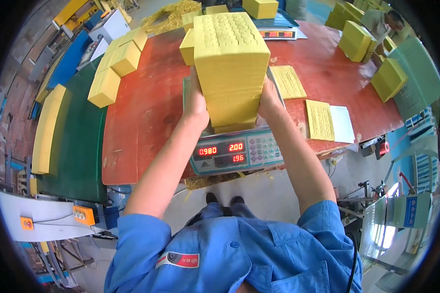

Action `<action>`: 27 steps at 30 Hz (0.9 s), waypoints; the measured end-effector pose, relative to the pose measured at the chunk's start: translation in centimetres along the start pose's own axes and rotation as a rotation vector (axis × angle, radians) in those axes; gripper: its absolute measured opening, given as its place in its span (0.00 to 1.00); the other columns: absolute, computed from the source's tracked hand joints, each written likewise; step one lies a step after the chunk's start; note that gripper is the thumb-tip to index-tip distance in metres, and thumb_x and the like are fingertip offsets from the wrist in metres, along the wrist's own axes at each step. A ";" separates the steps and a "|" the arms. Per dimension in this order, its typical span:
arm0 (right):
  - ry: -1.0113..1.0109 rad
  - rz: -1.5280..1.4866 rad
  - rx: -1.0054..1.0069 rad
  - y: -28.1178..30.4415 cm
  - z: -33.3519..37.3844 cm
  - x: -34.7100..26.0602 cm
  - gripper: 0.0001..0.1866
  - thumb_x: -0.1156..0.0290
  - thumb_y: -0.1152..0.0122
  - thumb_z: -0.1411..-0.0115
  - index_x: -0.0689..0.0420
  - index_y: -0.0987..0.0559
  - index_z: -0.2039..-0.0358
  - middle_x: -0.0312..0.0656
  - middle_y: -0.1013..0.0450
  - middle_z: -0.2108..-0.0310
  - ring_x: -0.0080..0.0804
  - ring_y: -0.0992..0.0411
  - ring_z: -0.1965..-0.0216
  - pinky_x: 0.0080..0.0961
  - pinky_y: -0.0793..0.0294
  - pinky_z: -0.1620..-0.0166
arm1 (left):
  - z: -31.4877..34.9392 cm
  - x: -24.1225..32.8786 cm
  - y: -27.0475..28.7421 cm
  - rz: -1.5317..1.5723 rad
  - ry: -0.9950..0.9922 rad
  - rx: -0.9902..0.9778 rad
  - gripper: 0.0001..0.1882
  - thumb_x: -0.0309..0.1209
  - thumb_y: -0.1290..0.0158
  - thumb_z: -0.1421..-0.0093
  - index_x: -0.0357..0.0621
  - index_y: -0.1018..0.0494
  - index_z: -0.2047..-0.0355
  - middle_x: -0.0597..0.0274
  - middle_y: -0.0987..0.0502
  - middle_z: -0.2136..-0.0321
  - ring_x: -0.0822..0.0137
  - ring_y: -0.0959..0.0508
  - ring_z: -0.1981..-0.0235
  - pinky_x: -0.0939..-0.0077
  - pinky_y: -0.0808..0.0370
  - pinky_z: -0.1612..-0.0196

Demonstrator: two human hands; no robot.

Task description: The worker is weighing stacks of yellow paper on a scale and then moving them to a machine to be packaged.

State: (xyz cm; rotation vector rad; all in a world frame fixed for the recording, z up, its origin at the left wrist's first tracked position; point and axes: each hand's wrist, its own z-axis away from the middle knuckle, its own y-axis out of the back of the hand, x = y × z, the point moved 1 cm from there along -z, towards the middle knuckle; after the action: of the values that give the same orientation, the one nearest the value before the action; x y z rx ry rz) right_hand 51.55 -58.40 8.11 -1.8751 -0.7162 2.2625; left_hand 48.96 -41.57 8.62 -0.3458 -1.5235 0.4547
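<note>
Yellow paper stack (232,88) stands tall between my two hands, over the scale (237,151); its foot seems to meet the platform, though I can't tell how much weight rests there. My left hand (197,102) is pressed to its left side and my right hand (268,100) to its right, both opened against the flat sides and holding it jointly; most of the fingers are hidden, so I can't tell how they bend. I judge I grip both sides because so many layers could slip or lean with only one supported. The scale sits at the near edge of the red table (146,112), probably so its lit display faces me. Two thin yellow piles (320,120) lie apart to the right, likely to keep them from mixing with the tall one. Counting things up: one stack in my hands; one white sheet (342,124) beside the nearer thin pile; two scales, the second scale (278,35) beyond with one yellow block (260,8) on it; at least three blocks (104,88) along the left edge; one long stack (49,129) on the green surface (78,166); and one other person (382,24) at the far right
</note>
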 end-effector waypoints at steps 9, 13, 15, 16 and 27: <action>0.294 0.064 0.179 4.0 1.0 2.5 0.36 0.43 0.56 0.32 0.56 0.39 0.33 0.43 0.38 0.36 0.34 0.37 0.38 0.35 0.41 0.36 | 2.7 0.2 4.3 -0.064 -0.128 0.002 0.45 0.63 0.60 0.35 0.36 0.49 0.32 0.52 0.41 0.35 0.62 0.38 0.35 0.62 0.40 0.36; 0.206 -0.017 0.132 6.0 11.4 3.9 0.27 0.55 0.54 0.31 0.65 0.29 0.42 0.47 0.28 0.46 0.37 0.30 0.45 0.36 0.36 0.40 | 11.4 1.5 10.4 -0.012 -0.005 0.061 0.40 0.57 0.63 0.31 0.33 0.45 0.34 0.45 0.37 0.38 0.55 0.30 0.42 0.58 0.33 0.40; 0.058 0.056 0.136 7.9 16.8 5.7 0.24 0.58 0.55 0.30 0.66 0.27 0.47 0.50 0.25 0.52 0.42 0.27 0.48 0.39 0.32 0.43 | 15.8 0.1 13.3 0.010 0.115 0.176 0.33 0.53 0.62 0.30 0.34 0.35 0.42 0.48 0.26 0.49 0.59 0.24 0.49 0.63 0.29 0.45; -0.009 0.026 0.117 7.5 18.8 6.6 0.23 0.59 0.53 0.31 0.66 0.26 0.49 0.49 0.24 0.55 0.43 0.25 0.52 0.39 0.29 0.45 | 17.8 -1.2 14.9 0.017 0.182 0.253 0.30 0.52 0.62 0.30 0.35 0.31 0.46 0.50 0.23 0.52 0.60 0.23 0.51 0.64 0.27 0.47; -0.219 -0.249 0.017 2.7 24.0 9.7 0.15 0.69 0.50 0.32 0.64 0.24 0.52 0.48 0.22 0.59 0.37 0.23 0.57 0.34 0.25 0.50 | 22.3 -5.9 5.8 -0.006 0.331 0.055 0.17 0.39 0.56 0.31 0.37 0.26 0.56 0.53 0.21 0.62 0.62 0.21 0.60 0.68 0.25 0.56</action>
State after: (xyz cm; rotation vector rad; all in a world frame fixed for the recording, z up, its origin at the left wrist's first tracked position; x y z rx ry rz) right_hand 27.03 -63.87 1.20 -1.4502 -0.9008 2.3210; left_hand 26.40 -40.81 1.20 -0.3547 -1.1881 0.4110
